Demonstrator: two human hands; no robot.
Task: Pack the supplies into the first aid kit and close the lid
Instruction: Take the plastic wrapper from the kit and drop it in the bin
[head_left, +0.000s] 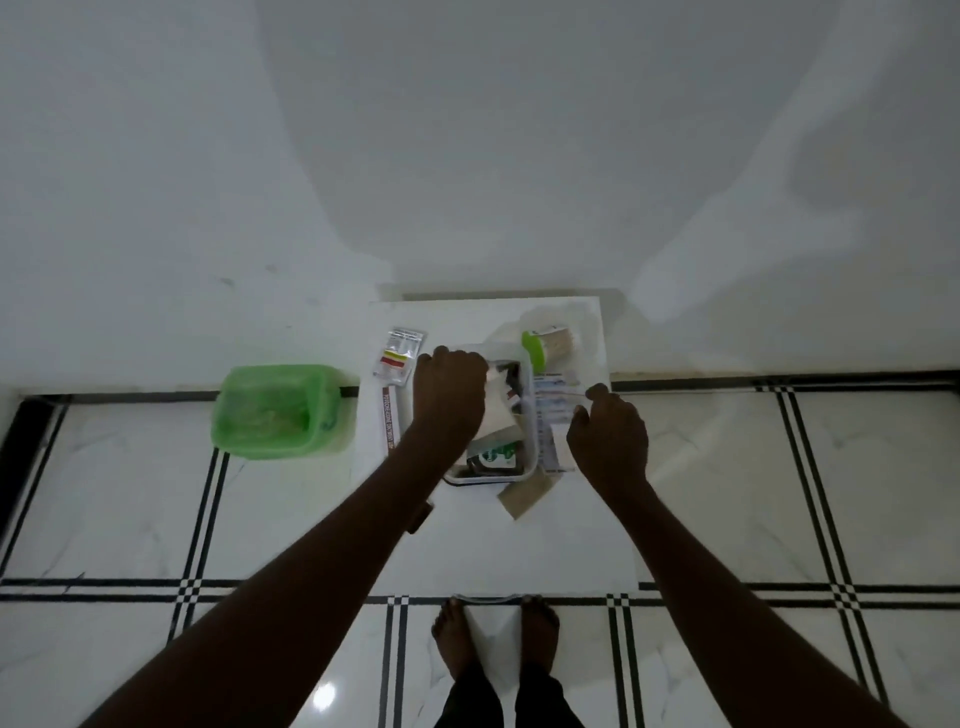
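Clear plastic first aid kit (527, 415) sits mid-frame, open, holding a dark bottle (493, 460); left hand (449, 395) curls inside it, grip unclear; right hand (608, 441) hovers loosely spread.

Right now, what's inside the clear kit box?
In the kit box: a dark bottle with a green label and a white packet. The left hand covers the box's left part, hiding anything there.

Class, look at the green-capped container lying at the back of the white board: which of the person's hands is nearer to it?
Right. The right hand sits just in front of the green-capped container, slightly to its right; the left hand is over the kit box, farther to its left.
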